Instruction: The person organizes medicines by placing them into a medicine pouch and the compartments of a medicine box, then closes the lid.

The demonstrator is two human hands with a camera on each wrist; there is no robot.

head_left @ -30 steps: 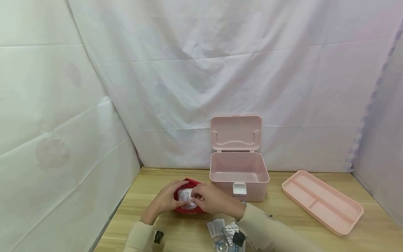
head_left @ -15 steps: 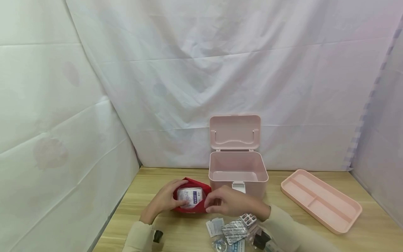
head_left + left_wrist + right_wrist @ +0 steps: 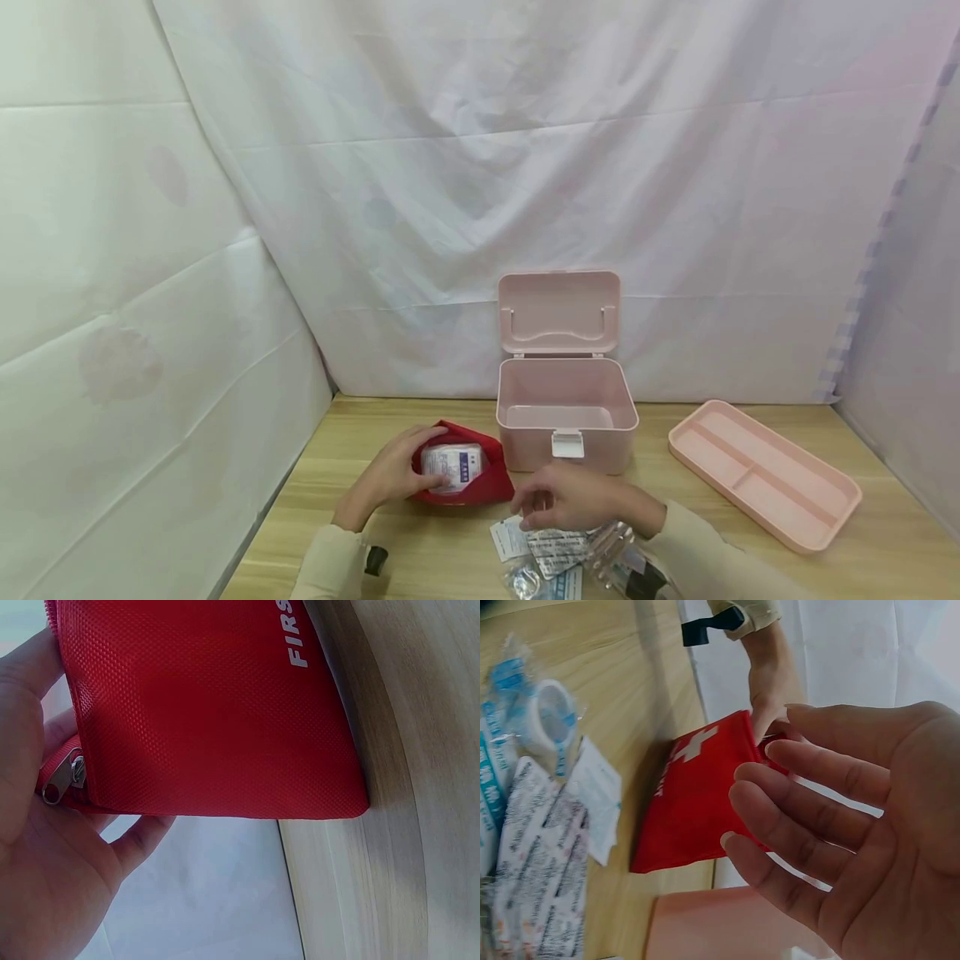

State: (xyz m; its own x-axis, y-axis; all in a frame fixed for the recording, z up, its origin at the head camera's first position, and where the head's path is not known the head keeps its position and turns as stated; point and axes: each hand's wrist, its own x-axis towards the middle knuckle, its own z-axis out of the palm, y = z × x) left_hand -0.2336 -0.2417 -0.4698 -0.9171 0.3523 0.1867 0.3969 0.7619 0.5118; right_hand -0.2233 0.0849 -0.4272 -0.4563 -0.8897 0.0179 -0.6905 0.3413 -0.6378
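Note:
A red first aid pouch [image 3: 495, 487] stands unzipped on the table, and a white-and-purple packet [image 3: 456, 467] shows inside its mouth. My left hand [image 3: 395, 471] grips the pouch's left end, beside the zipper pull [image 3: 64, 776] seen in the left wrist view. To the right of the pouch, my right hand [image 3: 570, 497] hovers with loosely bent fingers and holds nothing. Near it lie a silver blister pack [image 3: 558, 552], small white sachets [image 3: 510, 538] and a bagged roll of white tape [image 3: 549, 716]. My right forearm hides part of this group.
Behind the right hand stands a pink box [image 3: 521, 450] with its lid raised. A pink divided tray [image 3: 806, 492] lies at the right of the wooden table [image 3: 315, 467]. White cloth [image 3: 420, 250] hangs along the back and sides.
My right hand has left the pouch's mouth and moved right and nearer, over the medical supplies. More of the packet inside now shows. The left hand has kept its grip.

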